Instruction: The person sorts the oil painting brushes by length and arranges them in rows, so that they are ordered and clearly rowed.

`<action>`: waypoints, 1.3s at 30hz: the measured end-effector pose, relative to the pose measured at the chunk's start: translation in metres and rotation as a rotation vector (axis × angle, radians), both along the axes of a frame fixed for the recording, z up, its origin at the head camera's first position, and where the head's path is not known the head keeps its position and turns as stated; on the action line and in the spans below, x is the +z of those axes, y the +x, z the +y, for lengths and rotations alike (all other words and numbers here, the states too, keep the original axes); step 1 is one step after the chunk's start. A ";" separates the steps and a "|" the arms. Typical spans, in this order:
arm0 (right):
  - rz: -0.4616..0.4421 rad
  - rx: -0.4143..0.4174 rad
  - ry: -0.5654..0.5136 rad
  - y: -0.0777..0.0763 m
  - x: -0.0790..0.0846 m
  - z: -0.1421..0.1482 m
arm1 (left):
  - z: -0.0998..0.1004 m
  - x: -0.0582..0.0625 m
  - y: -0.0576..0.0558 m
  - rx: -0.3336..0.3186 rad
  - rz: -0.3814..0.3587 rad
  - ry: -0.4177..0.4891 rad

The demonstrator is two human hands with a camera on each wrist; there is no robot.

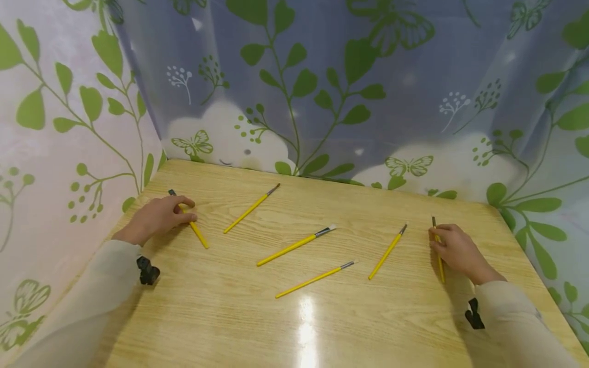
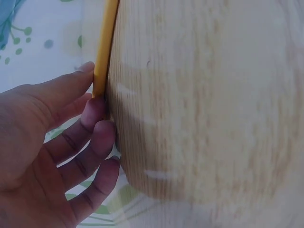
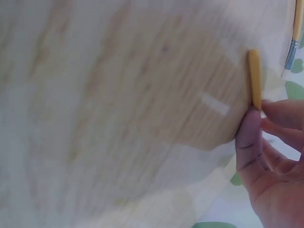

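Pinching one yellow paintbrush (image 1: 199,235) in the left hand (image 1: 158,217) and another brush (image 1: 440,268) in the right hand (image 1: 460,253), with narrow thumb-and-finger grips, at opposite sides of a wooden table (image 1: 391,322); likely light, stiff and slick, best held mid-length.

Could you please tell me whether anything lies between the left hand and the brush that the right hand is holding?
Yes: besides its own brush, four loose brushes lie on the table between the left hand and the held brush in the right hand. A raised hand could probably clear them.
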State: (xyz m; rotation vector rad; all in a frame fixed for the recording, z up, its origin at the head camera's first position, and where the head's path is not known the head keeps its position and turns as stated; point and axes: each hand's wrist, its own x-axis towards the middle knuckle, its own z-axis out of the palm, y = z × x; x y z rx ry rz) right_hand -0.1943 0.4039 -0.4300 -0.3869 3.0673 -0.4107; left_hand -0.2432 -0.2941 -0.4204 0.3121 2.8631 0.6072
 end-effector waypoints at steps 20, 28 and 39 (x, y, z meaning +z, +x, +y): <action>-0.029 -0.002 0.008 -0.006 0.004 -0.001 | -0.007 -0.006 -0.004 0.000 -0.011 0.035; -0.119 -0.053 -0.045 -0.007 0.016 0.004 | -0.008 -0.004 -0.006 0.003 -0.014 0.036; -0.370 -0.187 -0.308 -0.005 0.028 0.009 | -0.010 -0.005 -0.010 0.003 -0.023 0.034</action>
